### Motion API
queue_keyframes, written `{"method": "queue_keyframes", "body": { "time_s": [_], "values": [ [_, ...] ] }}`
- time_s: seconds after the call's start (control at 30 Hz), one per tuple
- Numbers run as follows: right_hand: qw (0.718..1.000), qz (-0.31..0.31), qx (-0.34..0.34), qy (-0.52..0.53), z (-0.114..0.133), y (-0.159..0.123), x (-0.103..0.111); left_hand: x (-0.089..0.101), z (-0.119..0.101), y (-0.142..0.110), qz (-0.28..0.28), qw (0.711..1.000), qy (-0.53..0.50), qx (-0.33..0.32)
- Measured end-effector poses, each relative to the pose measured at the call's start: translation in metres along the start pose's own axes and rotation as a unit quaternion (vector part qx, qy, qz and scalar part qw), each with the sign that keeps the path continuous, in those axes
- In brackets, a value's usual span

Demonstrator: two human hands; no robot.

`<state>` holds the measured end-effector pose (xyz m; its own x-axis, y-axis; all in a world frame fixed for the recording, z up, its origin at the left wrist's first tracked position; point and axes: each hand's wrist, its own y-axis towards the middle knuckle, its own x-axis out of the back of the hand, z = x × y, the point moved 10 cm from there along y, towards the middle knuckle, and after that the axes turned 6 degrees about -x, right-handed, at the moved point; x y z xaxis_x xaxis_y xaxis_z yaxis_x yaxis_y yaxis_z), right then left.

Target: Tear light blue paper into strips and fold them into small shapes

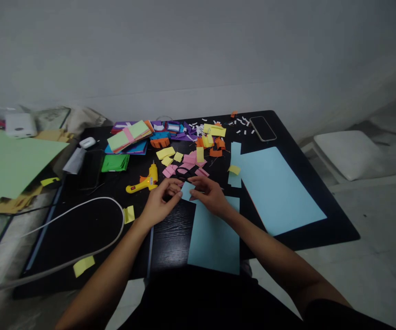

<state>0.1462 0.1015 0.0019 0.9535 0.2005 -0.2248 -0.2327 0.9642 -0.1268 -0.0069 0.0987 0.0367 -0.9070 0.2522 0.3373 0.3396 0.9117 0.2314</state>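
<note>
Centrally, small blue paper piece (188, 193): was held between both hands, above the black table (170, 250), with its near edge exposed.

Left hand (161, 200): pinched the left edge with thumb and fingertips, remaining fingers curled inward.

Right hand (214, 196): gripped the opposite edge between thumb and fingers; exact fingertip contact could not be told.

Paper handling: called, as judged, for light and equal pressure at both edges, corners kept square, and slack removed without pulling hard enough to crease or tear. Required fingertips near the rim, so as to leave the middle in sight.

Position relative to hands: lay directly between the fingertips, right of the left hand and left of the right hand.

Blue sheet (215, 243): lay flat on the near side, partly beneath the right hand and forearm.

Pink paper pieces (190, 160): lay loosely piled just beyond the fingers, beside a partly hidden black loop.

Yellow glue gun (152, 175): rested on its side beyond the left hand, nozzle directed away; showed a small orange light.

Blue strips (235, 153): lay beyond the right hand, beneath a small yellow piece.

Large blue sheets (280, 192): lay farther right, askew.

Phone (263, 128): rested near the far right corner.
</note>
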Motion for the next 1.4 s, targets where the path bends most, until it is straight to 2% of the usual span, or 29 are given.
{"method": "queue_keyframes", "body": {
  "time_s": [0.17, 0.47, 0.83, 1.1, 1.4],
  "values": [
    [1.000, 0.020, -0.013, 0.001, 0.001, -0.002, -0.004, 0.001, 0.002, -0.001, 0.001, 1.000, 0.019, 0.006],
    [1.000, -0.006, -0.016, 0.014, -0.002, 0.000, 0.002, -0.005, -0.017, 0.001, 0.026, 0.996, 0.033, -0.073],
    [0.999, -0.029, -0.029, 0.027, -0.003, 0.000, 0.006, -0.006, -0.024, 0.003, 0.029, 0.995, 0.055, -0.081],
    [0.998, -0.018, -0.035, 0.040, -0.003, -0.001, 0.004, -0.002, -0.030, 0.002, 0.007, 0.991, 0.090, -0.100],
    [0.998, -0.018, -0.044, 0.045, -0.005, -0.001, 0.002, 0.009, -0.046, -0.002, -0.067, 0.968, 0.174, -0.166]
  ]
}}
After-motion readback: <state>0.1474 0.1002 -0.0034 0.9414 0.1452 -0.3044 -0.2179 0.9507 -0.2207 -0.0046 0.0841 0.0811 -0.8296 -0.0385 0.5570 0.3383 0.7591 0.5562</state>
